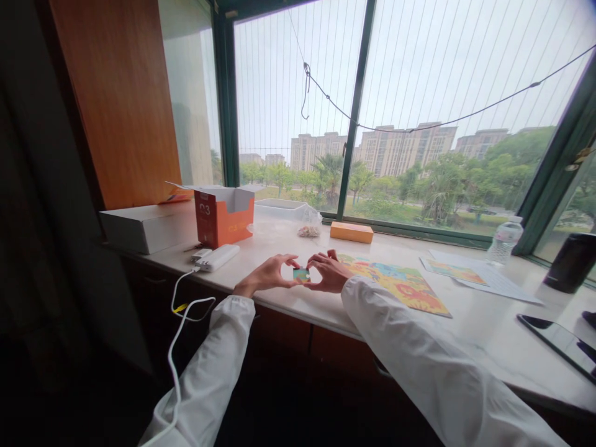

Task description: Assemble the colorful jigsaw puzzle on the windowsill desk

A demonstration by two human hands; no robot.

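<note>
My left hand [269, 274] and my right hand [328, 272] meet over the pale window counter [465, 310], both pinching a small teal and orange puzzle piece [301, 274] between thumbs and fingertips. Both arms are in white sleeves. Just right of my right hand lies a colourful, partly assembled jigsaw puzzle [400, 282], flat on the counter.
Left of my hands are a white power bank [218, 257] with a dangling cable, an open orange box [224, 216] and a flat white box [139, 227]. Behind are a plastic bag [308, 223] and an orange box [351, 232]. Printed sheets [470, 274], a water bottle [505, 239], a black cup [570, 262] and a phone [556, 338] lie to the right.
</note>
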